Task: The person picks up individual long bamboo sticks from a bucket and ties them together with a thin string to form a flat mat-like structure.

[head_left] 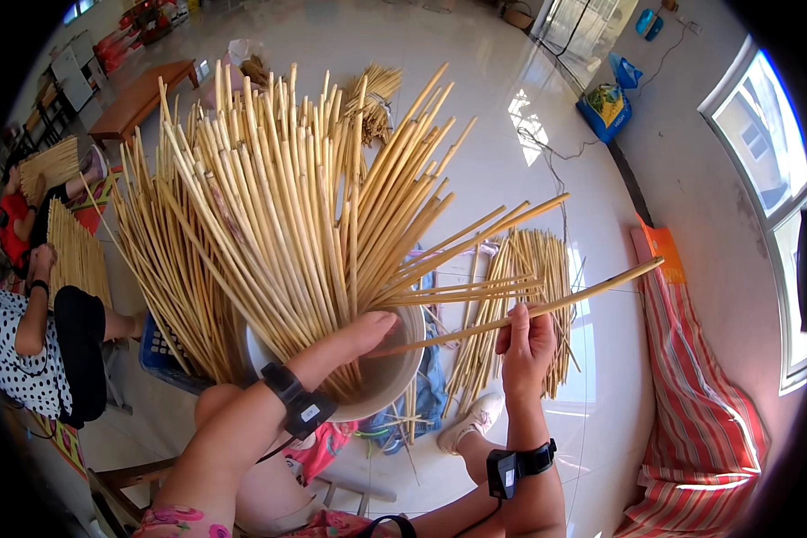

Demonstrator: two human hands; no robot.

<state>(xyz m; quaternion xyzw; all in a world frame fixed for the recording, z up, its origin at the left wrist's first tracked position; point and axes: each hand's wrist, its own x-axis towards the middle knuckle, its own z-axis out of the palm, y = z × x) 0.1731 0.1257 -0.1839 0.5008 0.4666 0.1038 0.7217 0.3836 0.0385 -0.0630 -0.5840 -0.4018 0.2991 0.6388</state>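
My right hand [527,345] pinches a long, slightly bent dry stalk [592,291] between thumb and fingers. The stalk slants from the basin's rim up to the right. My left hand [368,334] is over a pale round basin [412,359], beside the stalk's lower end. Its fingers are mostly hidden, so I cannot tell whether they grip anything. A large fan of straw-coloured dry stalks [278,206] stands in the basin, tips spread upward and outward.
More stalks [166,269] stand in a blue crate to the left; another bundle [547,269] lies on the floor at right. Two people at far left handle flat stalk panels [73,251]. A striped cloth [690,403] hangs at right. A wooden bench [143,97] stands behind.
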